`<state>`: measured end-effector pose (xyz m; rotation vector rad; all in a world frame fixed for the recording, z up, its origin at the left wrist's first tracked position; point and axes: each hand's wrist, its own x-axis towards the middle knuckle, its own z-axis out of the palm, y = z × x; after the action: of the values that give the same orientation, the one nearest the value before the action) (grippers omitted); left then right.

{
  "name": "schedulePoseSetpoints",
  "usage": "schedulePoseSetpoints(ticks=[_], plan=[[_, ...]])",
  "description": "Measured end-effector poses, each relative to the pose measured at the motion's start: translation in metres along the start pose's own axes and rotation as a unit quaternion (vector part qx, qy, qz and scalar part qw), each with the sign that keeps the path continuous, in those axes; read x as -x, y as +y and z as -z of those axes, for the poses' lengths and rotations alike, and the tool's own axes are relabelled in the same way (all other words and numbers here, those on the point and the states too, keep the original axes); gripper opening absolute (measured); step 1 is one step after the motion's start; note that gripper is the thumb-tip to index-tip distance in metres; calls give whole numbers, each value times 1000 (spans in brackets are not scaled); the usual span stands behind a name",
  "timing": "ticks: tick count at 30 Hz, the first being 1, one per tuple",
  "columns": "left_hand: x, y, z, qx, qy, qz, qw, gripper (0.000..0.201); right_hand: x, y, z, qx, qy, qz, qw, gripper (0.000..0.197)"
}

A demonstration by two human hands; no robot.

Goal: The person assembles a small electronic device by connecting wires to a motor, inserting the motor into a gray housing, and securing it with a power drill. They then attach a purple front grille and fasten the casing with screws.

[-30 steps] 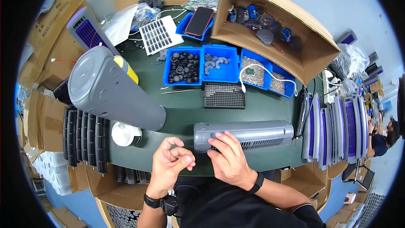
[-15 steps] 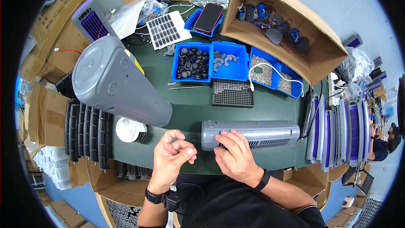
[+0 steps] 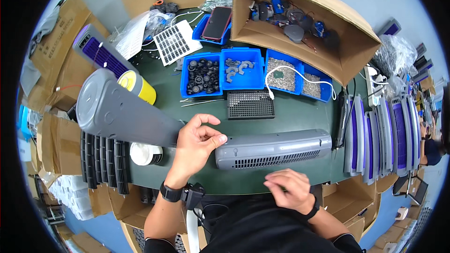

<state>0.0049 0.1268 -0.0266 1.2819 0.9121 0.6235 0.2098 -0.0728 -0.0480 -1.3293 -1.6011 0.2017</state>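
Observation:
A grey, long plastic housing [image 3: 276, 147] with a slotted grille lies across the table in front of me. My left hand [image 3: 199, 140] is at its left end, thumb and forefinger pinched close to the upper corner. Whatever sits between those fingertips, if anything, is too small to make out. Below the housing, by the table's front edge, my right hand [image 3: 291, 188] is apart from it, fingers loosely curved and holding nothing. A tall grey casing [image 3: 126, 112] stands to the left, its lower end partly behind my left hand.
Blue bins hold black round parts [image 3: 203, 76], grey clips [image 3: 240, 67] and screws [image 3: 282, 75]. A black perforated tray [image 3: 251, 104] lies before them. Motors fill a cardboard box [image 3: 347, 58]. Purple-grey panels [image 3: 382, 140] and a power screwdriver [image 3: 341, 122] are right; black rollers [image 3: 105, 161] and a white tub [image 3: 144, 153] left.
My left hand has moved up to the housing's left end, still pinched. My right hand has come off the housing and dropped toward the front edge. The view has shifted somewhat.

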Motion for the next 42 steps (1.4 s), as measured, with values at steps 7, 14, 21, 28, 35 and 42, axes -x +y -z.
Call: schedulePoseSetpoints(ticks=[7,14,21,28,35,42], plan=[[-30,6,-4,-75,-47,108,990,47,74,36,47,63,100,-217,969,10],[-43,18,-7,-136,-83,125,979,48,79,47,36,28,179,-238,954,13],[-45,24,-6,-221,-112,102,963,31,75,48,39,39,167,-221,960,16],[-46,20,-5,-224,-115,99,963,27,73,49,39,37,172,-221,959,17],[-47,14,-10,-179,-79,81,977,25,65,45,40,41,173,-213,961,17],[-53,33,-38,-7,-125,139,982,22,68,49,39,37,185,-196,962,17]])
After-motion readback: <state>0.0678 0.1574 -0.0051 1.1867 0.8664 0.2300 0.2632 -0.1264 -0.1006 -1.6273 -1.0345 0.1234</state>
